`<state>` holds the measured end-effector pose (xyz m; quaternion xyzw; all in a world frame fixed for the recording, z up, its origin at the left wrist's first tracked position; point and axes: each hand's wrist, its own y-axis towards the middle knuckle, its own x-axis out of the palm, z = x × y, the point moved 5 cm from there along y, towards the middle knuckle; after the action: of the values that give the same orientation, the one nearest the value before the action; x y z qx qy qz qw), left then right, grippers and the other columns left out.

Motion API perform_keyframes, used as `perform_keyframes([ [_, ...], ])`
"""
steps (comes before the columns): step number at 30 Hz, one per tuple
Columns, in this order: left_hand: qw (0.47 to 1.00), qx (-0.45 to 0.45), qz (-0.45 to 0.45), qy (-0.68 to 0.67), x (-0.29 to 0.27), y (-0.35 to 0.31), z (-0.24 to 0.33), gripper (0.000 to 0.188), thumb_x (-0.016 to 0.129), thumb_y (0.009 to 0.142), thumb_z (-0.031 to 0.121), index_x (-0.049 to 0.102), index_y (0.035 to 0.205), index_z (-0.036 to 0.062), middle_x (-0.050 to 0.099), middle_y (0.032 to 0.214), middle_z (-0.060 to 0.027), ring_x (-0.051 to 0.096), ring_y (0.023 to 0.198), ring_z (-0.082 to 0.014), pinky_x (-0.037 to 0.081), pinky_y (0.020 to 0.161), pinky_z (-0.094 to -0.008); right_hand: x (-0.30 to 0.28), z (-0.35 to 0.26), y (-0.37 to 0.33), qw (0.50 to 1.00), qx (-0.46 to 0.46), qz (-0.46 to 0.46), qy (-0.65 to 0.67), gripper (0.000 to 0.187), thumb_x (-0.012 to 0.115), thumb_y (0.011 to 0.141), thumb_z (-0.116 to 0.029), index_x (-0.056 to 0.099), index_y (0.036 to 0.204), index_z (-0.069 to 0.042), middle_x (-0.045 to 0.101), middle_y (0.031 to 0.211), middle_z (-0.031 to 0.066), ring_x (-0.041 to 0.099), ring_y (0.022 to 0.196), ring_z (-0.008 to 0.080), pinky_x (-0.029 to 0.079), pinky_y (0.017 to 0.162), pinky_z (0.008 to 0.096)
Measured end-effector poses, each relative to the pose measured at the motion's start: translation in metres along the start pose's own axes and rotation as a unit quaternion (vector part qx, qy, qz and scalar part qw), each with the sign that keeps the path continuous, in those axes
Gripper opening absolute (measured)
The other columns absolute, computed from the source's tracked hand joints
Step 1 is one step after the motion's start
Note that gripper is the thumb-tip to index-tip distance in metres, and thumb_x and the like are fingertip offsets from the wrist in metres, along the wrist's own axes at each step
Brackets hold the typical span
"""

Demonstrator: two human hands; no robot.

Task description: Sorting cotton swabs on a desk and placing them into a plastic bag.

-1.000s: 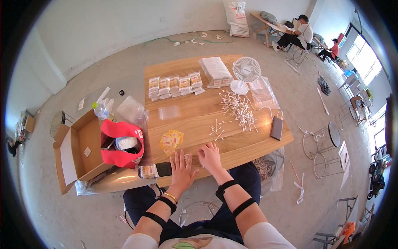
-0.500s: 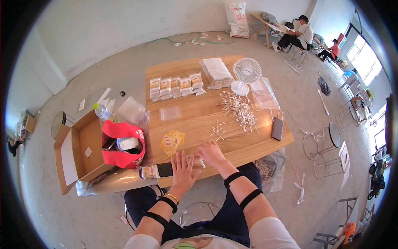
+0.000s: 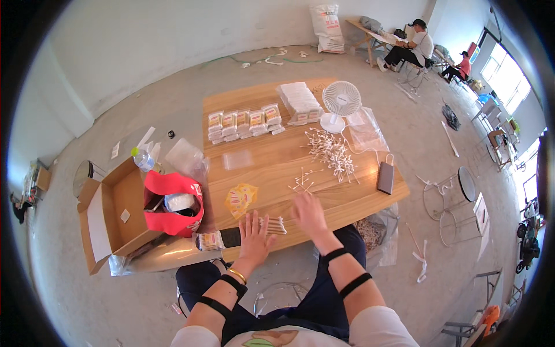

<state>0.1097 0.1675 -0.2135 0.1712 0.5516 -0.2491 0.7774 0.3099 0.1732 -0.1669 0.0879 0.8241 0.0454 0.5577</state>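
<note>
My left hand [image 3: 255, 236] lies flat with fingers spread at the table's front edge, over the left end of a row of cotton swabs [image 3: 273, 225]. Left of that hand is a packed bundle of cotton swabs [image 3: 209, 241], with a dark strip between the two. My right hand [image 3: 310, 216] hangs over the wood right of the row, its fingers smeared by motion. Just beyond it lie a few loose cotton swabs [image 3: 304, 181]. A larger heap of cotton swabs [image 3: 334, 153] spreads farther back. Yellow printed cards [image 3: 240, 200] lie beyond my left hand.
Swab packets [image 3: 244, 123] and a white stack [image 3: 300, 101] stand at the table's back, beside a white fan [image 3: 341, 103]. A grey power bank [image 3: 385, 177] sits at the right edge. Left are a red bag [image 3: 173, 202] and an open cardboard box [image 3: 124, 199].
My right hand has moved right, away from the row of swabs and my left hand. The left hand stays in place on the swabs.
</note>
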Motion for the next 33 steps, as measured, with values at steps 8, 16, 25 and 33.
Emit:
perform_keyframes([
  [8,0.999,-0.015,0.02,0.048,-0.013,0.003,-0.013,0.086,0.032,0.099,0.061,0.022,0.154,-0.004,0.015,0.163,-0.0215,0.007,0.153,-0.0362,0.005,0.121,-0.0564,0.035,-0.046,-0.056,0.997,-0.063,-0.03,0.021,0.08,0.058,0.09,-0.04,0.03,0.15,0.005,0.021,0.16,0.0249,0.017,0.151,0.0364,0.012,0.123,0.048],
  [16,0.997,0.001,0.018,0.079,-0.006,0.002,-0.002,0.089,0.029,0.099,0.063,0.024,0.152,-0.0086,0.016,0.163,-0.022,0.008,0.153,-0.0353,0.005,0.121,-0.0555,0.058,-0.058,-0.056,0.996,-0.081,-0.014,-0.043,0.072,0.048,0.093,-0.035,0.031,0.149,0.006,0.027,0.157,0.0268,0.022,0.149,0.0383,0.016,0.122,0.0492],
  [25,0.998,0.062,0.017,-0.025,-0.007,-0.001,0.0,0.081,0.033,0.101,0.056,0.025,0.152,-0.0059,0.022,0.16,-0.0222,0.017,0.151,-0.0348,0.01,0.121,-0.0546,0.057,-0.06,-0.055,0.996,-0.078,-0.006,-0.033,0.076,0.051,0.093,-0.044,0.033,0.149,0.004,0.026,0.158,0.0259,0.021,0.149,0.0384,0.015,0.122,0.049],
  [33,0.995,-0.004,0.074,-0.06,-0.014,-0.039,-0.008,0.068,0.052,0.097,0.039,0.034,0.148,-0.0024,0.033,0.152,-0.0203,0.024,0.147,-0.0369,0.013,0.121,-0.055,0.058,-0.059,-0.054,0.994,-0.073,-0.041,-0.066,0.08,0.052,0.094,-0.046,0.028,0.152,0.003,0.022,0.16,0.0245,0.018,0.151,0.0358,0.014,0.123,0.0473],
])
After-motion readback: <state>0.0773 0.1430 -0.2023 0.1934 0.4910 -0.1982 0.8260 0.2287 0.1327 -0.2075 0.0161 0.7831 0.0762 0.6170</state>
